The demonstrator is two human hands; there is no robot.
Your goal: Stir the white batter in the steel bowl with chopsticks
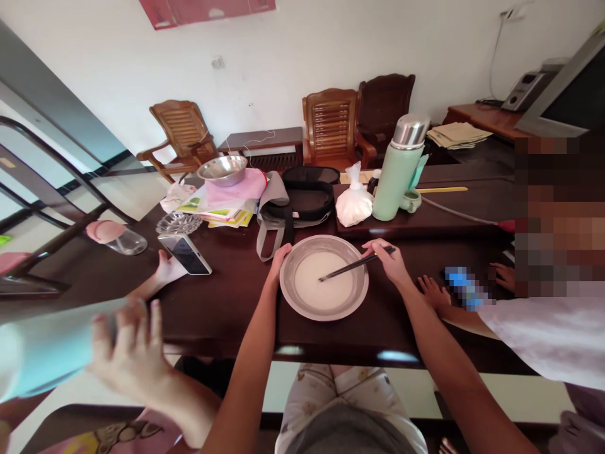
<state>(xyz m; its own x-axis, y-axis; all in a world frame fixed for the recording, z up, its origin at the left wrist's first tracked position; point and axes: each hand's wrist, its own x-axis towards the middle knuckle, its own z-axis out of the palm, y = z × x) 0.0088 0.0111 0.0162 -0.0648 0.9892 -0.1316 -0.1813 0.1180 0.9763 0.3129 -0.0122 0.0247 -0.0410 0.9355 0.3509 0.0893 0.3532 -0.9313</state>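
Note:
A wide metal bowl (285,291) stands before me on the dark table. It contains a smooth, milky white liquid (321,296). My left hand (280,257) is closed on the bowl's left rim. In my right hand (386,260), above the right rim, is a pair of dark chopsticks (352,267). Their tips dip into the white liquid near the middle of the bowl. Behind the bowl sits a tied clear plastic bag of white powder (354,205), with a green thermos (397,180) beside it.
At left, another person's hands hold a phone (191,255) and a light blue cylinder (57,347). A person at right rests a hand (432,291) on the table (227,309). Behind are a black-grey bag (302,198), a steel basin (222,171) and a clear bottle (132,242).

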